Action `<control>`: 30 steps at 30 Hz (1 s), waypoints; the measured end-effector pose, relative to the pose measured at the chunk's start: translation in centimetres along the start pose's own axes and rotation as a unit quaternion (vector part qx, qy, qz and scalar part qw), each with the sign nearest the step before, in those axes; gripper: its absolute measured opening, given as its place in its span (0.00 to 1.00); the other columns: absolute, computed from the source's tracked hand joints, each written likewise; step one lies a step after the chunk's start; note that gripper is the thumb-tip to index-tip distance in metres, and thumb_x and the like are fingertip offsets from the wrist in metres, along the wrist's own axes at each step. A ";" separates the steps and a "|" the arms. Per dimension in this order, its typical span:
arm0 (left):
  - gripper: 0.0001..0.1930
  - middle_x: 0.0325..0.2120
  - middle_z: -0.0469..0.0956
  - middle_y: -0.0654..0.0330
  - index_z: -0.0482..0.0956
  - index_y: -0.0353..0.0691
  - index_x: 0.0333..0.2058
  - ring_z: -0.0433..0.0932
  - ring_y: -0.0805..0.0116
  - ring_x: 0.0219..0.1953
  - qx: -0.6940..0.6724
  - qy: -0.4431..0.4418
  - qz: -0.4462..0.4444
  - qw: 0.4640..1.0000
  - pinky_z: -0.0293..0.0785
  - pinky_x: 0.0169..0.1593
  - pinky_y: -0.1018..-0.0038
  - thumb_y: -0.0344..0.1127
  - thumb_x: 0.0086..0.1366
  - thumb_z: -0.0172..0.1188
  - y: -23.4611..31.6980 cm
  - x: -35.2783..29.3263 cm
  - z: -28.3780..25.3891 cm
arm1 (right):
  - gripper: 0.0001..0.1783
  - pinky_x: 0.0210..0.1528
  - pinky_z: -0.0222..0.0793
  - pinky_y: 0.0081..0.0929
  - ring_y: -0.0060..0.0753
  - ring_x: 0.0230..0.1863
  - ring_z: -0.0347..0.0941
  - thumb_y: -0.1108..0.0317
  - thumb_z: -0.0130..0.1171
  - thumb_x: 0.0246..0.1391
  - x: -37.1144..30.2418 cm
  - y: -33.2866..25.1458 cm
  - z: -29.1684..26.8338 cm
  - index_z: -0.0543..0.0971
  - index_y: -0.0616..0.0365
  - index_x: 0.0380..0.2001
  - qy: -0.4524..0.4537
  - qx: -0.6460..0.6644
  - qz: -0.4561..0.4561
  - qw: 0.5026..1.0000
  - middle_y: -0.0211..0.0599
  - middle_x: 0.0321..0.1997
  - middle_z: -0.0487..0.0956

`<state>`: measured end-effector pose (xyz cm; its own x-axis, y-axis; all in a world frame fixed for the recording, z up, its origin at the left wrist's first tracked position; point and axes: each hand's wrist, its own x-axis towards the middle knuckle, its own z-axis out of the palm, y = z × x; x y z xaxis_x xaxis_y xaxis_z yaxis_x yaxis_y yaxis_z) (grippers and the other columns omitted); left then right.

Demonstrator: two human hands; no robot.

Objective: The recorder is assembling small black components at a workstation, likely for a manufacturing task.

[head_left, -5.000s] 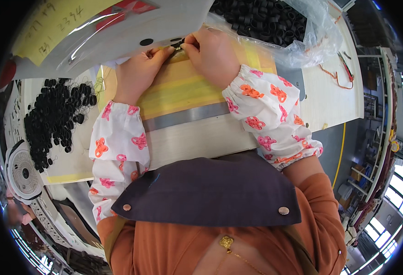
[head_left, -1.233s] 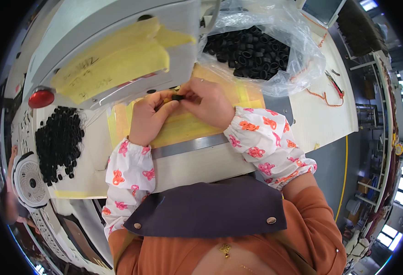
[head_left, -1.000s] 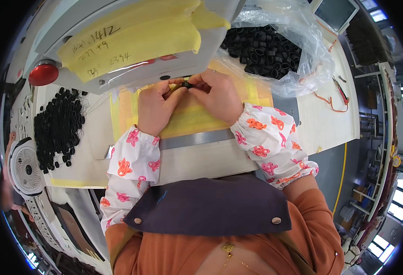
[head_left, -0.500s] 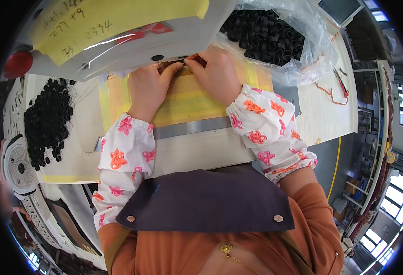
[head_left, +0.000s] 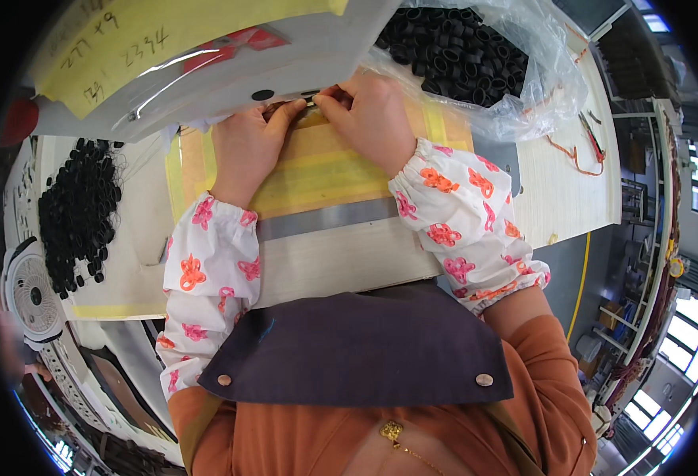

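Observation:
My left hand (head_left: 247, 147) and my right hand (head_left: 371, 120) meet under the front of a light grey machine head (head_left: 198, 83). Thumb and forefinger of each are pinched together, almost tip to tip. Between them is a small dark piece (head_left: 311, 101), mostly covered by the fingers; it may be one of the black loops. Beneath my hands lies a work surface covered with yellow tape (head_left: 333, 170), with a metal strip (head_left: 325, 218) along its near edge. Whatever is under the machine head is hidden.
At the back right, a clear plastic bag (head_left: 551, 95) holds many black loops (head_left: 460, 55). More black pieces with loose threads (head_left: 83, 214) lie heaped on the left. Small snips with an orange cord (head_left: 595, 143) rest at the far right. A white fan (head_left: 35, 293) stands at the left.
My left hand has shifted slightly left, and both pairs of fingertips have moved a little up and to the left. The pinch grips continue. The view has also tilted slightly.

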<state>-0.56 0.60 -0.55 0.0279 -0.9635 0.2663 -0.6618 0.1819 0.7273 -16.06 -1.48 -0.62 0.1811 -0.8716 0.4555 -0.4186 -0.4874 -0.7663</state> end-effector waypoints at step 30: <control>0.12 0.24 0.78 0.60 0.79 0.43 0.31 0.76 0.64 0.26 0.043 -0.074 -0.048 0.995 0.69 0.31 0.73 0.43 0.53 0.56 0.0 0.2 -1.0 | 0.07 0.25 0.65 0.38 0.48 0.24 0.70 0.72 0.59 0.38 0.3 0.1 -0.4 0.70 0.61 0.19 -0.054 -0.077 -0.015 0.995 0.43 0.21 0.72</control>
<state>0.23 0.59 0.14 -0.0119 -0.9952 0.0974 -0.7236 0.0758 0.6861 -16.38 -1.77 -0.39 0.2861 -0.8616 0.4194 -0.5411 -0.5065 -0.6714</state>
